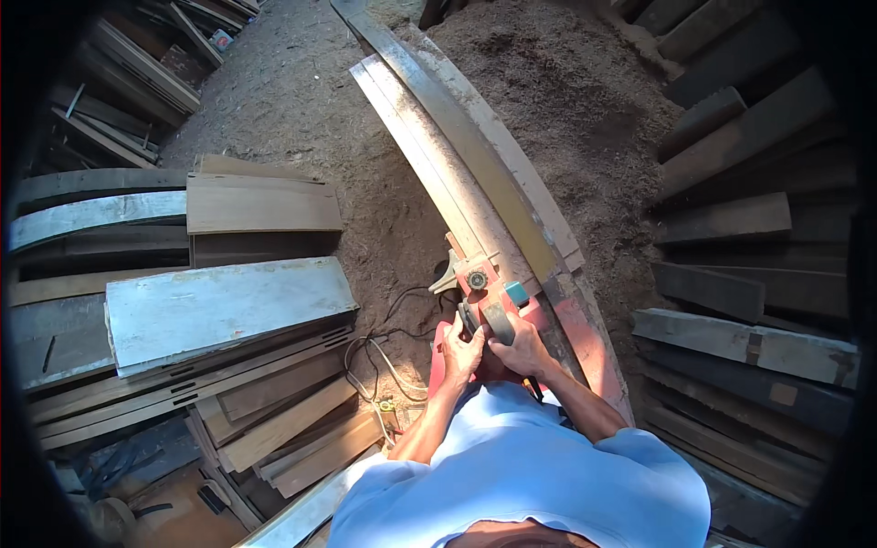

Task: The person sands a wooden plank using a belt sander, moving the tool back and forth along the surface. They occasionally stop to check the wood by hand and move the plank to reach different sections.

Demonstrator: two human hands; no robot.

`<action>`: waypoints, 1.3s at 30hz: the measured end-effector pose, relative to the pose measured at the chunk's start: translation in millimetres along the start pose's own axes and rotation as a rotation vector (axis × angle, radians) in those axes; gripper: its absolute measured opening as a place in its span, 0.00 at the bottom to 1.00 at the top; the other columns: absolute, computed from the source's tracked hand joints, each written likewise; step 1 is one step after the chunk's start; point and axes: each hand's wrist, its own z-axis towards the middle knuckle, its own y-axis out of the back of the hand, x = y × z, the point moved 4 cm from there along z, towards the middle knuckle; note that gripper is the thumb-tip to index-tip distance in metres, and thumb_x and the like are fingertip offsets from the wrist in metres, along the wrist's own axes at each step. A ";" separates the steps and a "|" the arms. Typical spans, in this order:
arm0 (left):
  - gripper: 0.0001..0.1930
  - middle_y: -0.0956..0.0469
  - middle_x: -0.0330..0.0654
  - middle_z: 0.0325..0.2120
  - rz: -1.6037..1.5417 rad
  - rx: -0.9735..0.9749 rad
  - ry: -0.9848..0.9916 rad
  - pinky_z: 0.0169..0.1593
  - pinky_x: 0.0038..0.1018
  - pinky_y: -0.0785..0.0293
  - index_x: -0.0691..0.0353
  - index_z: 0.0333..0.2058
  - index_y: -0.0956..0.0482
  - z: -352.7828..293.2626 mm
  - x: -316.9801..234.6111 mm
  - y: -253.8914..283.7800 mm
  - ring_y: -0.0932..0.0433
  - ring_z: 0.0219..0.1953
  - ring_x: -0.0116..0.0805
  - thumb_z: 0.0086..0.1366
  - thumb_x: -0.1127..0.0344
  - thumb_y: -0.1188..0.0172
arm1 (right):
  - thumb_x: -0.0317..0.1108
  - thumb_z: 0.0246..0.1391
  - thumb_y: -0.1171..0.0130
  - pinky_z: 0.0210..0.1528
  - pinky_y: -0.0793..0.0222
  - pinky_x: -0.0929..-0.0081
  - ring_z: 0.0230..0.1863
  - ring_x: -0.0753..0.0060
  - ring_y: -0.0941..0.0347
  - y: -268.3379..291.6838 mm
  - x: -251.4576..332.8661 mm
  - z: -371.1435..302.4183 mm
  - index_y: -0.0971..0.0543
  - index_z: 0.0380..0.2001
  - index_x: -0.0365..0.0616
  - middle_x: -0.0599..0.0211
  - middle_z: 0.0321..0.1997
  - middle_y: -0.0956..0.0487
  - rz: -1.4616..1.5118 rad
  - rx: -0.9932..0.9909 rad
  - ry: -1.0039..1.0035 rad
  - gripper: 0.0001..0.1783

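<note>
Close in front of me, a red power planer with a round black knob sits on a long pale plank. The fingers of my right hand are wrapped round its dark rear handle. On the left side of that handle, my left hand is closed against a black part of the planer; what lies under the fingertips is partly hidden. A light-coloured bracket sticks out from the tool's left side. The plank lies beside a long dark board, and both run away from me toward the far left.
Stacked boards stand close on my left, the top one whitish. More timber lines the right side. Loose cables hang by my left forearm. Wood shavings cover the ground beyond the bench.
</note>
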 end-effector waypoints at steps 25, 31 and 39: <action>0.18 0.10 0.46 0.36 -0.260 -0.138 -0.181 0.42 0.34 0.19 0.59 0.52 0.14 483.5 -81.6 206.4 0.14 0.36 0.30 0.69 0.57 0.31 | 0.33 0.53 0.35 0.37 0.18 0.54 0.34 0.46 0.14 -39.7 225.8 471.3 0.21 0.45 0.28 0.40 0.33 0.16 0.077 0.129 -0.123 0.20; 0.19 0.10 0.46 0.36 -0.096 -0.210 -0.141 0.46 0.36 0.19 0.60 0.51 0.15 478.7 -94.5 185.0 0.12 0.38 0.36 0.65 0.58 0.30 | 0.32 0.50 0.36 0.28 0.20 0.58 0.25 0.52 0.16 -36.3 185.8 489.9 0.22 0.43 0.26 0.45 0.26 0.18 0.027 -0.144 0.307 0.21; 0.24 0.17 0.54 0.38 0.034 -0.145 -0.058 0.50 0.44 0.22 0.55 0.54 0.17 314.7 -56.3 116.5 0.19 0.44 0.52 0.60 0.60 0.26 | 0.37 0.53 0.32 0.52 0.23 0.52 0.47 0.40 0.17 -22.6 126.5 316.6 0.21 0.47 0.33 0.39 0.43 0.16 -0.031 -0.024 -0.010 0.22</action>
